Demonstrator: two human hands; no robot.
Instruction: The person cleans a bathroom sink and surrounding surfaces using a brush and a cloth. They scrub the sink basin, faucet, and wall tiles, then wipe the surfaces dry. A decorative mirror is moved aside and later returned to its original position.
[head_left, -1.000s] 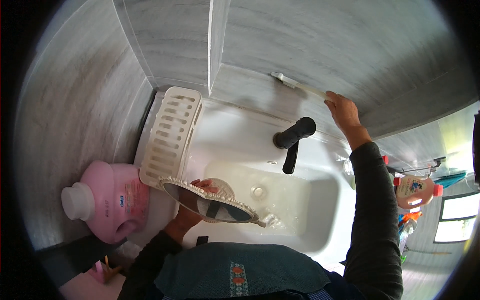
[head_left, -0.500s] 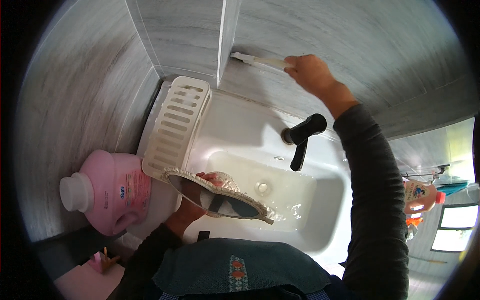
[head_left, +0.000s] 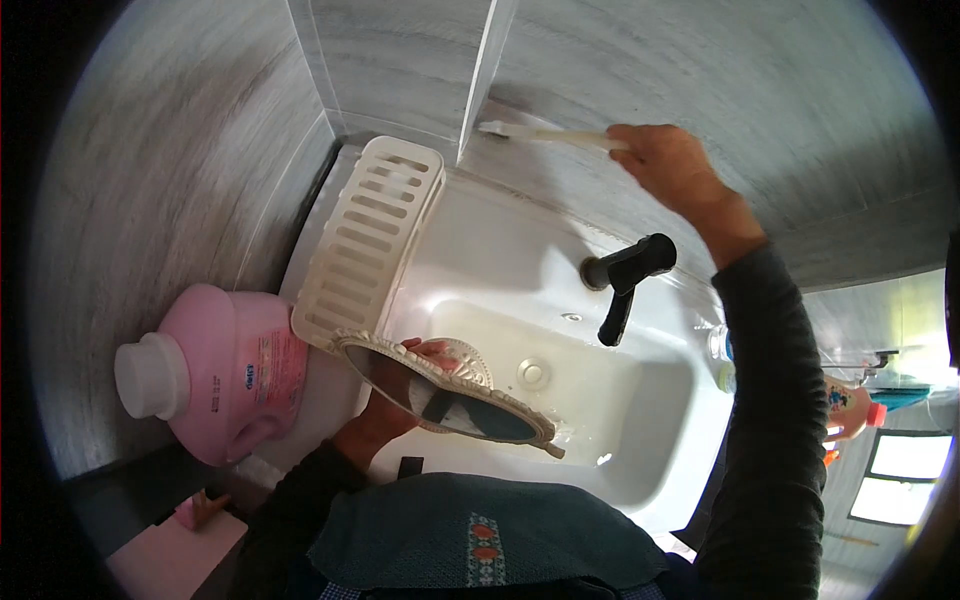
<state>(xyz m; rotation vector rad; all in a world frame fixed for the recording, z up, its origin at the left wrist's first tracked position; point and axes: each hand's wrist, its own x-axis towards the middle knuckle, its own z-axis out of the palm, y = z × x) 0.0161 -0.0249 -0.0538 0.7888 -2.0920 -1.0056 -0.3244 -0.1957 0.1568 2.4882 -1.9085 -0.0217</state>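
Change since 1.0 s ago: the right hand (head_left: 672, 165) has travelled from about 2 o'clock toward 12 o'clock along the grey wall (head_left: 700, 70). The white brush (head_left: 545, 134) it carries now has its head at the vertical white trim strip (head_left: 488, 70), against the wall just above the sink's back edge. The black tap (head_left: 625, 280), formerly left of that hand, now lies below it. The left hand (head_left: 395, 400) has stayed low over the basin with the mirror.

Grip, right: fingers closed round the brush handle, head pointing to 9 o'clock.
Grip, left: fingers closed on the oval hand mirror (head_left: 440, 400) from beneath; ornate pale frame, glass facing up, tilted, handle end toward 4 o'clock. Fingertips show at the upper rim.

Containers:
- White sink (head_left: 650, 430): basin holds only the round drain plug (head_left: 533, 373) and traces of water; the mirror hangs above its 9 o'clock side.
- White slotted tray (head_left: 370, 240): leaning at the sink's 10 o'clock corner against the wall, nothing in it.
- Pink detergent jug (head_left: 235, 370), white cap (head_left: 152, 375) on, lying at 8 o'clock, just beside the tray. Contents cannot be told.
- Colourful bottles (head_left: 850, 405) at 4 o'clock, well apart, blurred.
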